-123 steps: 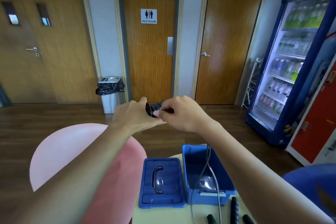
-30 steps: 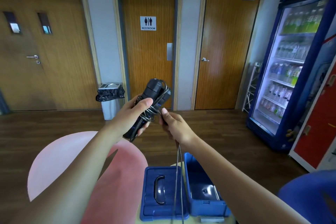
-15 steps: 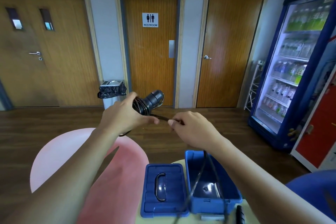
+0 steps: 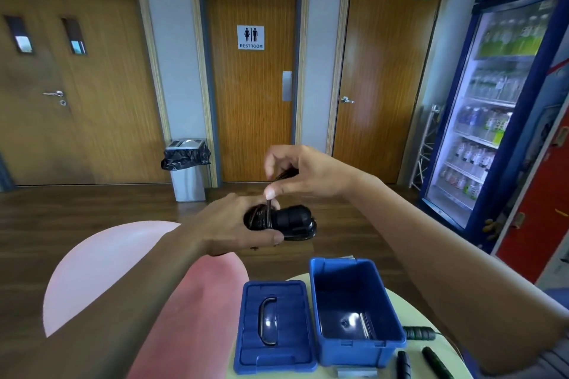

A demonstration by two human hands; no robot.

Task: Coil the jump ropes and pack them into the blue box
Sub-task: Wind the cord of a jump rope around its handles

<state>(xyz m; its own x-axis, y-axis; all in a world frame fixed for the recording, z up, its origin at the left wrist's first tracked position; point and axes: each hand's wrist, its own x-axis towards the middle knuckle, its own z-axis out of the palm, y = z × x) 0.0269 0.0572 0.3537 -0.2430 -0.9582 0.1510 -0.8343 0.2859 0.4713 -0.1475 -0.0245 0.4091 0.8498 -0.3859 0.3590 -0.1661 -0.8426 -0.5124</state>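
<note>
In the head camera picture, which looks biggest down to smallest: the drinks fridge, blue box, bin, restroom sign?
1. drinks fridge
2. blue box
3. bin (farther away, so really maybe bigger than the box)
4. restroom sign

A round, pale tabletop (image 4: 414, 315) carries the open blue box (image 4: 354, 354), with its blue lid (image 4: 286, 348) lying flat just beside it on the left. Right of the box lie three dark handles (image 4: 420, 333), probably jump-rope grips.
</note>
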